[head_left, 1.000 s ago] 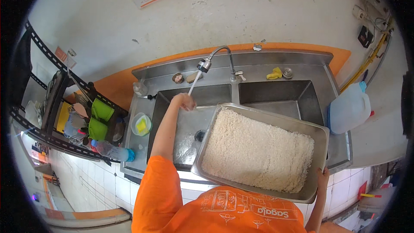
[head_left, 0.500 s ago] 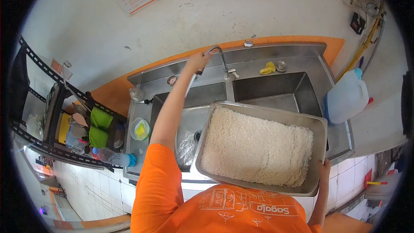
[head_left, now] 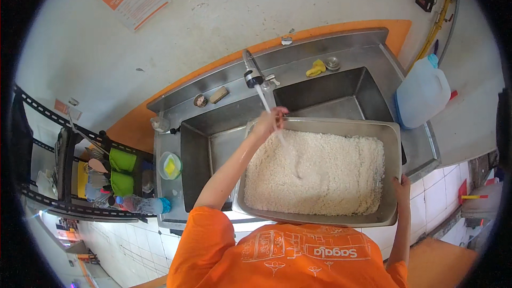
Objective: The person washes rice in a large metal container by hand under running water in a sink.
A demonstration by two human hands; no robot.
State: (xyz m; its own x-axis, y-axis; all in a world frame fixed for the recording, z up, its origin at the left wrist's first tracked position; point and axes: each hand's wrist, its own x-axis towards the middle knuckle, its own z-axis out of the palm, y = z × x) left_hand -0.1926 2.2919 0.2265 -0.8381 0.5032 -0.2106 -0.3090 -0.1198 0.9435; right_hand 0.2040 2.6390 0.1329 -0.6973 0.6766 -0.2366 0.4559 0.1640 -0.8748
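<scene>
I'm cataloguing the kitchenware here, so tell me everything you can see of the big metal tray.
The metal tray is rectangular, deep-sided and narrow-rimmed, with rounded corners and a dull silver, steel-like look. Pale, rice-like grains spread across its floor, and water runs onto them. It lies open side up over part of the sink. The right hand grasps its right end; whether the left hand touches it is unclear.

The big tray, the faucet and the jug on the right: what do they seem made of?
Tray: looks like satin stainless steel, from its grey sheen and thin rim. Faucet: seemingly chromed metal, judging by its silvery shine, with a partly black, perhaps plastic, head. Jug: probably plastic, being translucent with a built-in handle.
</scene>
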